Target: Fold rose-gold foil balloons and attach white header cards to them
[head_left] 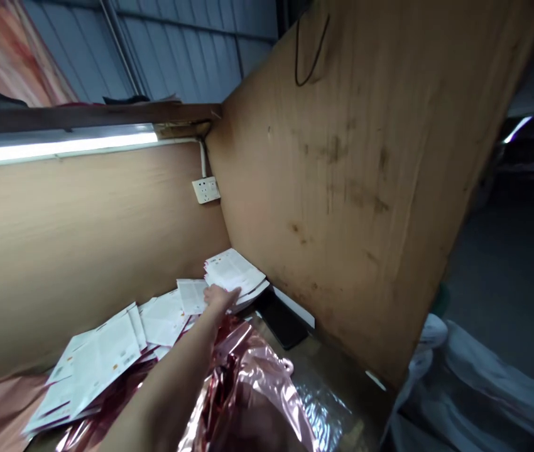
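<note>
My left hand (218,296) reaches forward into the corner of a wooden booth. Its fingers are curled round the near edge of a stack of white printed leaflets (235,271) that leans into the corner. More white leaflets (107,355) lie fanned out along the left wall on the worktop. Crumpled rose-gold foil (252,389) lies under and to the right of my forearm. My right hand is out of sight.
A black flat object (282,320) lies by the right wooden panel (365,188). A white wall socket (206,189) sits in the corner, with a lit tube lamp (59,147) above the left panel. White bagged bundles (474,389) sit at lower right.
</note>
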`<state>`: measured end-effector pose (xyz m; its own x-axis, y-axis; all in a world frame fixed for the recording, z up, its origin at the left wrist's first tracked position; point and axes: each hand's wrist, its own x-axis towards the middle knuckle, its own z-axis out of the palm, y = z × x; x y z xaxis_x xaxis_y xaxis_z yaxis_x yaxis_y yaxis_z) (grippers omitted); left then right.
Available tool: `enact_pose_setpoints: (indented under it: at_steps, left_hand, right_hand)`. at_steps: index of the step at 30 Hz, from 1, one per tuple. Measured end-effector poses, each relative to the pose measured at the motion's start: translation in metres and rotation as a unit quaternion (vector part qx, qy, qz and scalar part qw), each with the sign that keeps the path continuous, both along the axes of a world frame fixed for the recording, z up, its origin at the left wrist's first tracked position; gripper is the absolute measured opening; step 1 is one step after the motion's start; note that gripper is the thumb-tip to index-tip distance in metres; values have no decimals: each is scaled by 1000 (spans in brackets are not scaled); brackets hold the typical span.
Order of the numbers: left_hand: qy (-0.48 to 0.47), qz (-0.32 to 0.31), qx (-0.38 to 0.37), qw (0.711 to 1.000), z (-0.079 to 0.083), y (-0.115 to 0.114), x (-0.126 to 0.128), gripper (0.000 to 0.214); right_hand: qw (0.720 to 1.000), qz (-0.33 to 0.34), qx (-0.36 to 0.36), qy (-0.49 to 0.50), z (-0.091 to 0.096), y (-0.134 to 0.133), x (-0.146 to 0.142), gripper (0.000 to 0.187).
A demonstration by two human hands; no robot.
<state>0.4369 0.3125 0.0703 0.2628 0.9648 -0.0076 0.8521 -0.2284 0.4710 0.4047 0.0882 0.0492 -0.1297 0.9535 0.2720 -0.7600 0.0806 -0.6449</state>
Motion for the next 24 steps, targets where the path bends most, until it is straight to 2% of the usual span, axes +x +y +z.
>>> enact_pose_setpoints:
  at_steps: [3, 7, 11, 15, 17, 19, 20, 22, 23, 24]
  left_hand:
    - [-26, 45, -10, 999, -5, 14, 15, 41]
    - [-85, 34, 5, 996, -8, 30, -12, 33]
    - [-174, 72, 33, 981, 3, 40, -29, 33]
    - [-282, 111, 29, 952, 23, 39, -19, 31]
    - [-342, 107, 20, 933, 34, 29, -18, 31]
    - [-401, 83, 7, 912, 44, 9, -33, 32]
    - [-426, 67, -5, 902, 48, -5, -49, 33]
    - [-461, 36, -38, 886, 51, -43, -95, 36]
    - [-470, 23, -62, 880, 50, -66, -124, 39]
    - [-475, 11, -88, 875, 49, -91, -154, 44]
  right_hand:
    - [999, 37, -19, -33, 0, -1, 5, 49]
    - [999, 39, -20, -29, 2, -1, 8, 52]
    - [998, 34, -21, 43, 5, 2, -1, 55]
    - [991, 10, -47, 127, 4, 4, -15, 51]
    - [989, 0, -66, 136, 3, 6, -17, 45]
    - [982, -61, -88, 155, 2, 7, -12, 39]
    - [974, -115, -95, 172, 2, 8, -8, 37]
    - [945, -237, -95, 205, 4, 9, 0, 37]
    - [936, -270, -94, 206, 6, 9, 1, 36]
    - [936, -276, -96, 195, 8, 9, 0, 33]
